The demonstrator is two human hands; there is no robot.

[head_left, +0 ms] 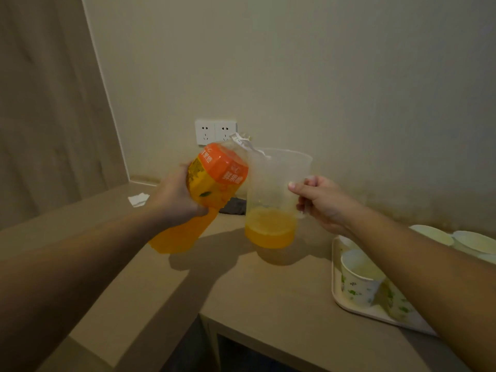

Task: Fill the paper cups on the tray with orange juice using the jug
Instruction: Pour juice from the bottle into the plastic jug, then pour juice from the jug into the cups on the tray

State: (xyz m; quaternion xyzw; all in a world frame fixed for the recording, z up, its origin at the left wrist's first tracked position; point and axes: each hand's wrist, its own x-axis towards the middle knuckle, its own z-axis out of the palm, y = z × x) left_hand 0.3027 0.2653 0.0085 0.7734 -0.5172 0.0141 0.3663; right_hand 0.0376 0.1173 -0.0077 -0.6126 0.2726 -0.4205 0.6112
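Note:
My left hand (pixel 174 196) grips an orange juice bottle (pixel 212 183), tilted with its neck over the rim of a clear plastic jug (pixel 273 189). The jug stands on the table and holds orange juice (pixel 269 228) in its bottom quarter. My right hand (pixel 320 202) holds the jug's handle. At the right, a pale tray (pixel 349 310) carries several paper cups with green print; the nearest cup (pixel 358 283) looks empty, and my right forearm hides part of the tray.
A beige table (pixel 268 296) stands against the wall, with a lower ledge at the left. A double wall socket (pixel 214 131) sits behind the bottle. A folded white paper (pixel 138 199) and a dark cloth (pixel 234 206) lie near the wall.

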